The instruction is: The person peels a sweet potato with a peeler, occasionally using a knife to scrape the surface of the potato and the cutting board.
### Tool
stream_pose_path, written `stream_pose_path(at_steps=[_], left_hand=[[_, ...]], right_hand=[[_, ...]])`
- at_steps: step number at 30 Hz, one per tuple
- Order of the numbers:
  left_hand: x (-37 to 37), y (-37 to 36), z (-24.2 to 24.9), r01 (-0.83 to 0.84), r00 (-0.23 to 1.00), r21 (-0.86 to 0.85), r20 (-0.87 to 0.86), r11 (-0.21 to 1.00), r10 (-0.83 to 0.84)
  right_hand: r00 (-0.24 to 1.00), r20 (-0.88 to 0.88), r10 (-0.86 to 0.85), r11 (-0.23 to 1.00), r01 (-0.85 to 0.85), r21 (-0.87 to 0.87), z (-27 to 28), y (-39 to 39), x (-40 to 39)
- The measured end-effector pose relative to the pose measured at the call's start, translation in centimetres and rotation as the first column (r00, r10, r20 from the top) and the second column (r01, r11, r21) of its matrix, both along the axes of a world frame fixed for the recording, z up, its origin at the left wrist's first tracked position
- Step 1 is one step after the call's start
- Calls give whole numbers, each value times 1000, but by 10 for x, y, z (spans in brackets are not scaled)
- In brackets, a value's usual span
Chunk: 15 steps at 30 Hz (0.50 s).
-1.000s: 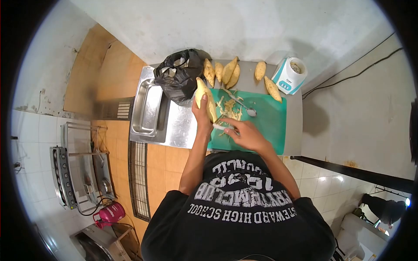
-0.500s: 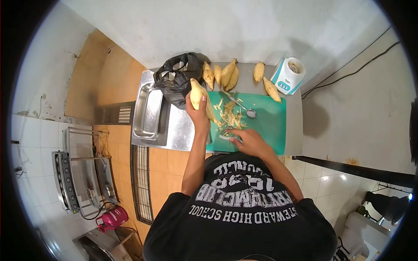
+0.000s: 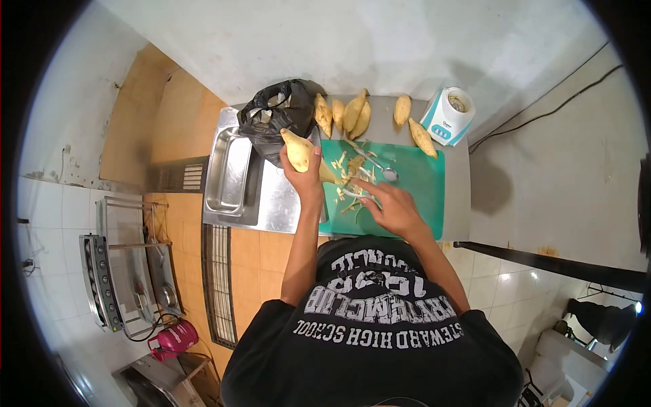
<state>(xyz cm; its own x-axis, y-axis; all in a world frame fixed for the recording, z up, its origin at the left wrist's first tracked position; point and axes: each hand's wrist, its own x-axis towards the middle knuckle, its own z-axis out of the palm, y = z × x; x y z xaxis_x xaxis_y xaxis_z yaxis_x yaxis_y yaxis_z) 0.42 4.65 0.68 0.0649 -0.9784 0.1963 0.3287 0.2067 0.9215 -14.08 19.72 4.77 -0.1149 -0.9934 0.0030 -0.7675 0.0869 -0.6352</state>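
In the head view, we see the left hand (image 3: 303,182) with its grip wrapped round a pale yellow tuber (image 3: 295,150), held over the board's left edge. The right hand (image 3: 395,209) has its grip closed on a white peeler (image 3: 351,194) by the tuber's near end; we cannot tell whether they touch. Peelings (image 3: 341,165) and a spoon (image 3: 389,174) lie on the green board (image 3: 417,197) on the desk (image 3: 458,197).
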Motion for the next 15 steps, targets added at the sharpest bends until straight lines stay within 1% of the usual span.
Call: stream_pose_path(at_steps=[1, 2, 3, 4, 5, 6, 7, 8, 9, 10, 12, 13, 15], left_hand=[[-1, 3, 1, 32, 999, 73, -25, 997, -30], [-3, 5, 3, 68, 997, 142, -53, 987, -61], [-4, 6, 7, 73, 996, 139, -54, 988, -67], [-4, 8, 11, 52, 998, 110, -53, 993, -46], [-4, 8, 15, 25, 998, 79, -56, 997, -21], [-2, 9, 18, 22, 998, 73, -55, 997, -18], [0, 10, 20, 23, 1000, 58, -17, 998, -23], [0, 10, 21, 26, 999, 41, 20, 999, -26], [-2, 8, 19, 51, 998, 75, -32, 996, -49], [-3, 10, 16, 59, 998, 76, -31, 995, -56], [-3, 13, 15, 134, 990, -17, -38, 991, -134], [-2, 13, 17, 140, 989, -21, -37, 990, -141], [-1, 13, 22, 149, 978, -20, -143, 989, -151]], right_hand=[[1000, 2, -4, 1000, 4, 4, -4, 0, 2], [999, -43, 19, 999, -21, -33, -10, -2, 3], [995, -93, 42, 996, -49, -74, -17, -5, 4], [995, -93, 38, 996, -45, -78, -24, -3, -1], [990, -143, 16, 999, -22, -40, -32, -1, -11], [982, -190, -2, 1000, 1, -5, -26, -3, -13], [982, -190, -1, 1000, -1, -8, -22, -4, -11], [984, -176, 11, 997, -24, -70, -16, -3, -10], [987, -162, 20, 991, -41, -129, -9, -2, -8], [987, -161, 13, 991, -34, -128, -11, -3, -6], [967, -251, 38, 994, -62, -90, -20, -6, -4], [968, -250, 30, 994, -55, -94, -24, -5, -9], [966, -257, 22, 999, -29, -21, -29, -1, -23]])
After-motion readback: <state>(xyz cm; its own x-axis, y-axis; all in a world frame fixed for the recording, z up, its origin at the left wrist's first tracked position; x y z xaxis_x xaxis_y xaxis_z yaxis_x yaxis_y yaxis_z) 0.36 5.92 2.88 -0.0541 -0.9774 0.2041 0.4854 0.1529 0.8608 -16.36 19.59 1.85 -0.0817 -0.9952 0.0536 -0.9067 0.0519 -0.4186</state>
